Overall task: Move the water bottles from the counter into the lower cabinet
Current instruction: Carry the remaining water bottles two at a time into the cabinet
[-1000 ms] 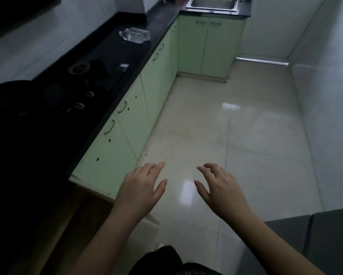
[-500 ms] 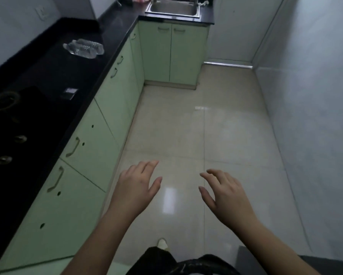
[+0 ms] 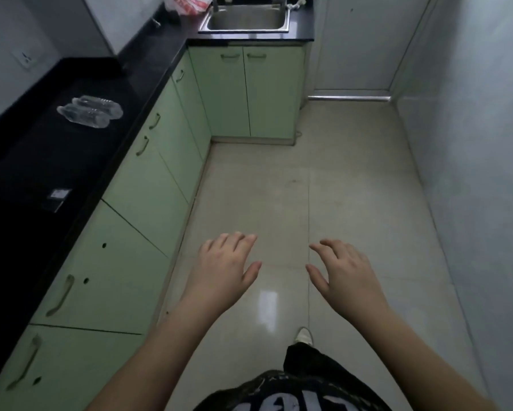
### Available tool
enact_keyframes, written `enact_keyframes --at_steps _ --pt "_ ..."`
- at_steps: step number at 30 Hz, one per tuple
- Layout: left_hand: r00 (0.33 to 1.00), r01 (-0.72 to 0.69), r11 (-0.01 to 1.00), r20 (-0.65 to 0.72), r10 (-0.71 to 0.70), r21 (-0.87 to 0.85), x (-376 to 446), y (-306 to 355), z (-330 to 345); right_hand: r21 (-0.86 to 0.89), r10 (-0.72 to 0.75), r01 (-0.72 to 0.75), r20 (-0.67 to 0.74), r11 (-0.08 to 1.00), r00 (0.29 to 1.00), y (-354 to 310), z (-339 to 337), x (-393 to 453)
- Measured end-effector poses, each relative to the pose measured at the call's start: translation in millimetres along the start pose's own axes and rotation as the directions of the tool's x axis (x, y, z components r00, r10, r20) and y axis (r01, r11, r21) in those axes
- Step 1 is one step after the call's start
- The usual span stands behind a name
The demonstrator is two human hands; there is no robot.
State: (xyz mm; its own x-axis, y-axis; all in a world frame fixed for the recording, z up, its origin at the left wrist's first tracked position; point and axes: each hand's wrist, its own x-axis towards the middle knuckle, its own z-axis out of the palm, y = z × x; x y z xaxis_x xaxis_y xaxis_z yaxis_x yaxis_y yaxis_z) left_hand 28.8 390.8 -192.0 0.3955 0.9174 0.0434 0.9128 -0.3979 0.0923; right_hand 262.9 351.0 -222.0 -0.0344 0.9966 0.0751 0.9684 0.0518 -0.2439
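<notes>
Lying side by side on the counter (image 3: 71,161): two water bottles (image 3: 89,111).

A: Forearms bare from the lower edge of view up to both wrists. No sleeves visible, no watch, no rings, no gloves on left hand (image 3: 224,269) or right hand (image 3: 345,272).

B: Noted. Dark top (image 3: 291,393) below, black, with pale blocky lettering across the front, cut off by the frame and unreadable.

A: Speckled pale pattern along the upper hem of that garment. One light-coloured shoe toe (image 3: 303,336) showing just past it.

B: Agreed. Nails short, unpainted.
</notes>
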Motion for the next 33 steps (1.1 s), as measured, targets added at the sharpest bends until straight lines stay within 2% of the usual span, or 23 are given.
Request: enact_keyframes --at_steps 6,12,23,28,33 --pt "0.997 0.073 0.997 -0.028 -0.073 0.009 74.9 5.9 -8.8 0.015 -0.095 0.094 0.053 0.995 0.994 36.5 -7.6 91.9" --pt "0.978 0.207 0.978 -0.005 -0.207 -0.015 111.7 -33.7 -1.6 0.048 -0.197 0.195 0.054 0.980 0.979 22.2 2.2 179.7" --pt "0.890 0.451 0.887 -0.024 -0.455 -0.095 196.6 -201.4 -8.9 0.026 -0.387 0.387 0.126 0.922 0.914 -78.6 38.2 371.2" --pt "0.870 0.483 0.871 -0.065 -0.489 -0.088 229.7 -279.8 -27.2 0.040 -0.426 0.424 0.101 0.905 0.899 -129.9 50.4 445.9" --pt "0.838 0.529 0.841 -0.086 -0.538 -0.109 266.4 -330.3 -34.9 0.059 -0.488 0.484 0.085 0.873 0.869 -165.0 62.5 506.4"
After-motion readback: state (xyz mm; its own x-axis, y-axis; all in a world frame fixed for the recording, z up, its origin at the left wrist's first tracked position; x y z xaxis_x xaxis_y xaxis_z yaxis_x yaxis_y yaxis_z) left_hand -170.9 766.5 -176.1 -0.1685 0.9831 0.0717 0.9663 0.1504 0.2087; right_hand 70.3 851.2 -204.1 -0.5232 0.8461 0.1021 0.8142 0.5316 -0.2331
